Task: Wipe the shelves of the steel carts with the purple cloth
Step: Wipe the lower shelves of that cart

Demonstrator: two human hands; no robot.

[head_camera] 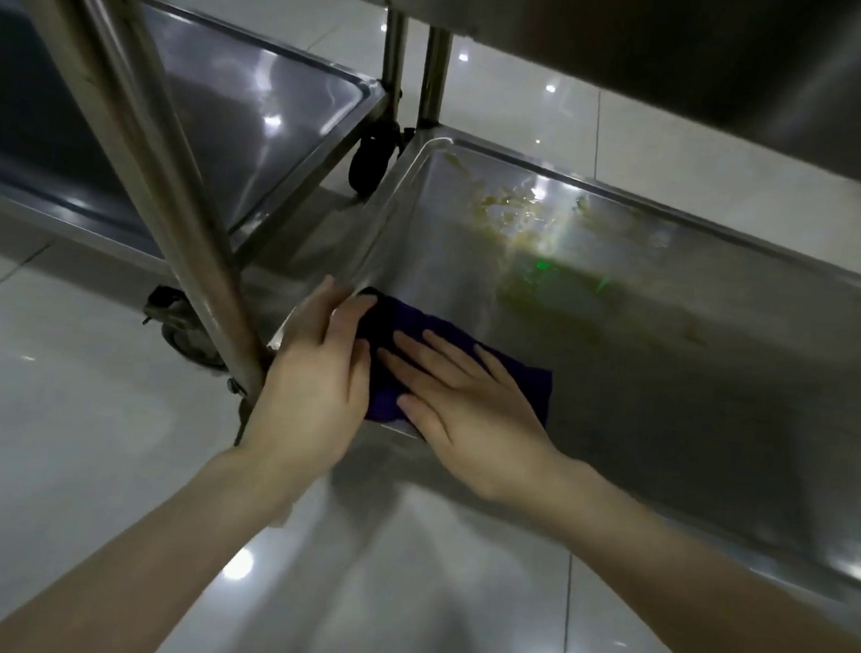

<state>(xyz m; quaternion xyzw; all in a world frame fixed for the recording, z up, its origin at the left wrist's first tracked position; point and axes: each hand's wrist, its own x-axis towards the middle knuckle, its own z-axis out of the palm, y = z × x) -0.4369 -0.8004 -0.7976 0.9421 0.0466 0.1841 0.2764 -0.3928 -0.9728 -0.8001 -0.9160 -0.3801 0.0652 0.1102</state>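
On the bottom shelf [672,376] of a steel cart, our right hand [468,411] presses flat, fingers straight and spread, on the purple cloth [529,390] in the near left corner. Our left hand [310,389], fingers loosely extended, rests on the shelf's left rim and touches the cloth's end. A slanting cart post [172,177] crosses just left of it. Yellowish smears [519,215] streak the shelf's far side, well apart from the cloth.

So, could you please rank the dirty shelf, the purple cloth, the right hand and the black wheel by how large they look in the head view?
Largest: dirty shelf, by far.
Next: purple cloth and right hand look about alike; the hand hides part of it, so unranked.
Smallest: black wheel, though farther away.
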